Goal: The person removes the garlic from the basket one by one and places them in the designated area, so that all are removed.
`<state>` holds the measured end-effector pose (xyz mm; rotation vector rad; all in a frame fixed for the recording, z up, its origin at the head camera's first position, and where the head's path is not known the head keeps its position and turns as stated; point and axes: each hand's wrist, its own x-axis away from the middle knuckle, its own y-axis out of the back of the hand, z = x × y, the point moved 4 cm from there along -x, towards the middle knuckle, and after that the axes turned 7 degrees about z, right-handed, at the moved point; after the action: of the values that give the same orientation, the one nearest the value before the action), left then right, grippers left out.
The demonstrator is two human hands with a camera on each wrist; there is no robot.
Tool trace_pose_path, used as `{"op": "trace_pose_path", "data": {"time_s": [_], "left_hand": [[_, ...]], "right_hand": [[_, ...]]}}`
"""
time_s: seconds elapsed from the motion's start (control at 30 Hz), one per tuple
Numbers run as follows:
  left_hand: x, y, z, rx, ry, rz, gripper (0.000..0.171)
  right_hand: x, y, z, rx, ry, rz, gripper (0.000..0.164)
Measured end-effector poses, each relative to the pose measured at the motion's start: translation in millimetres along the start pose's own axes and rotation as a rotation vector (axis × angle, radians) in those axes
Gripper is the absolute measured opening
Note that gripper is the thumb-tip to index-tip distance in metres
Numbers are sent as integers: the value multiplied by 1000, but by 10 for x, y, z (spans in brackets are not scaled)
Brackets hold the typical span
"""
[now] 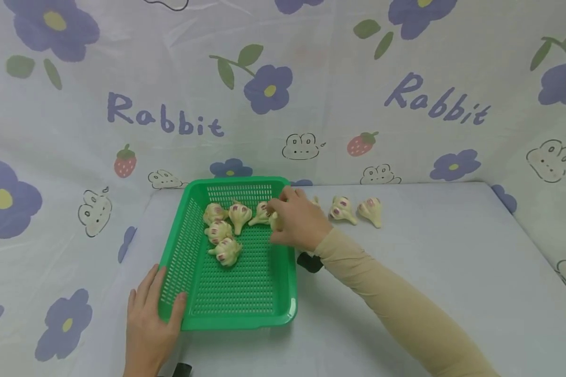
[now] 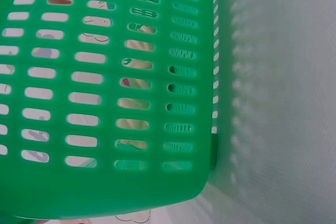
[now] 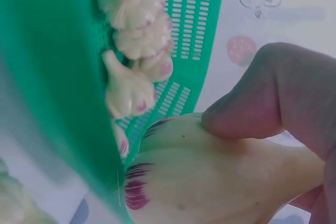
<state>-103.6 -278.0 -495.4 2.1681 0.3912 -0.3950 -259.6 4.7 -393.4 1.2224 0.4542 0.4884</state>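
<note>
My right hand (image 1: 299,220) is over the right rim of a green plastic basket (image 1: 238,322). It holds a garlic bulb (image 3: 199,171) by thumb and fingers near the stem; in the head view the fingers partly cover this bulb (image 1: 276,222). At the basket's front left corner my left hand (image 1: 150,314) holds the rim, thumb over the edge and fingers along the left side. Inside the basket lie several garlic bulbs (image 1: 226,251), pale with purple patches, grouped toward the back and left. The left wrist view mostly shows the perforated basket wall (image 2: 105,87).
On the white table (image 1: 429,272), right of the basket, two garlic bulbs (image 1: 342,209) lie side by side, and part of another (image 1: 315,200) shows behind my right hand. A printed cloth (image 1: 330,94) hangs behind. Black devices (image 1: 309,262) show beneath both wrists.
</note>
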Motion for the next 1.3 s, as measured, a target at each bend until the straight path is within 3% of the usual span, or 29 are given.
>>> {"op": "trace_pose_path", "data": {"time_s": [0.7, 1.0, 1.3], "left_hand": [[1, 8, 11, 9, 10, 3, 61], [-7, 1, 5, 5, 3, 1, 60], [-5, 3, -5, 6, 10, 3, 60]], "right_hand": [[345, 185, -572, -31, -123, -88, 43], [524, 233, -881, -39, -184, -98, 43], [625, 191, -1044, -71, -237, -83, 43]]}}
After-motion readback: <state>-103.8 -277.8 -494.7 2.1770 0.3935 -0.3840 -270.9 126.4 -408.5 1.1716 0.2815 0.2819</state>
